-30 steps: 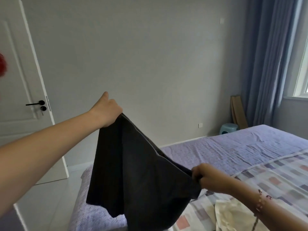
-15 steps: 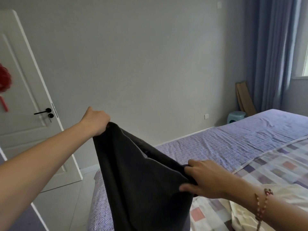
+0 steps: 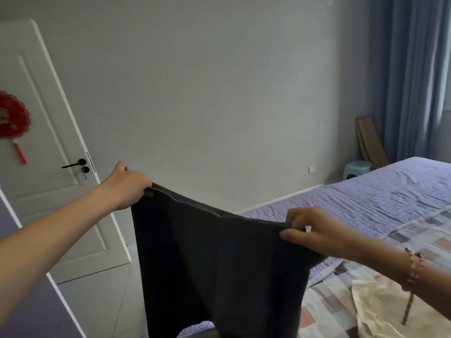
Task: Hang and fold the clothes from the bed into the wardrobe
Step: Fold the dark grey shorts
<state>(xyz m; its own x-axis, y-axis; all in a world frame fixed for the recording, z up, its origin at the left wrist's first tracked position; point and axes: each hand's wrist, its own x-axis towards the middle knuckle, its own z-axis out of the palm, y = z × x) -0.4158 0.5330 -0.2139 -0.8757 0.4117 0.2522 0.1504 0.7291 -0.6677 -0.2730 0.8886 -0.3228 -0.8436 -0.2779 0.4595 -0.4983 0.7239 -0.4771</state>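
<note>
A person spreads a dark grey garment [image 3: 219, 264] wide between both hands above the near corner of a bed [image 3: 366, 203]. Half a second earlier the cloth hung bunched and steep from the raised left hand; now its top edge runs as a long, shallow line from hand to hand, and the two hands stand farther apart. The left hand [image 3: 127, 186], arm stretched forward with the back of the hand to the camera, has its fingers curled tight round the upper left corner of the fabric. The right hand [image 3: 314, 230], lower and nearer the bed, has shifted its grip since the earlier frame: the fingers [image 3: 300, 214] now hook over the top edge while the thumb lies along the front, pinching the cloth, with a small pale label showing just beside them. A beaded bracelet [image 3: 415, 269] circles the right wrist. The garment hangs clear of the bedding and runs out of the bottom of the view. A cream garment [image 3: 380, 306] lies crumpled on the checked quilt [image 3: 427, 230] below the right forearm. Behind stand a white door [image 3: 48, 191] bearing a red ornament [image 3: 12, 118], a pale stool [image 3: 357, 168] and blue curtains [image 3: 415, 81].
</note>
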